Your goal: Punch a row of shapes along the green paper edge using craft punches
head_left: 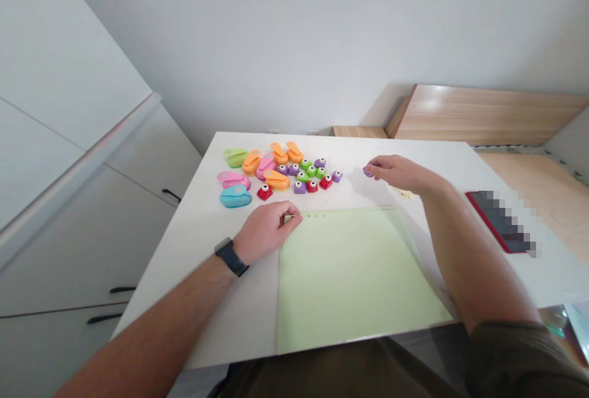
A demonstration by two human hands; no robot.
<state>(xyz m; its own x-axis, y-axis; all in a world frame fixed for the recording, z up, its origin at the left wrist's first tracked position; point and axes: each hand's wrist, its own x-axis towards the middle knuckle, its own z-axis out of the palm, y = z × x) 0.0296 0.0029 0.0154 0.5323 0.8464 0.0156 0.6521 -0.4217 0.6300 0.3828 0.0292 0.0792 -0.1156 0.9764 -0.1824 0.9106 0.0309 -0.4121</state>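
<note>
A large pale green sheet of paper [354, 275] lies on the table with a short row of small punched holes along its far edge. My left hand [271, 229], wearing a dark watch, pinches the sheet's far left corner between thumb and fingers. Beyond the sheet's far right, my right hand [391, 171] is raised a little over the table. Its fingers close round a small purple craft punch [367, 171], mostly covered by them. Several small punches, such as a red one [264, 192] and a purple one [337, 176], stand behind the sheet.
Larger lever punches, among them a blue one [235, 196] and an orange one [277, 179], crowd the back left of the white table [202, 263]. Small yellowish scraps [405, 194] lie below my right wrist. A red-edged dark tablet [499, 220] rests at the right. White cabinets [92, 202] flank the left.
</note>
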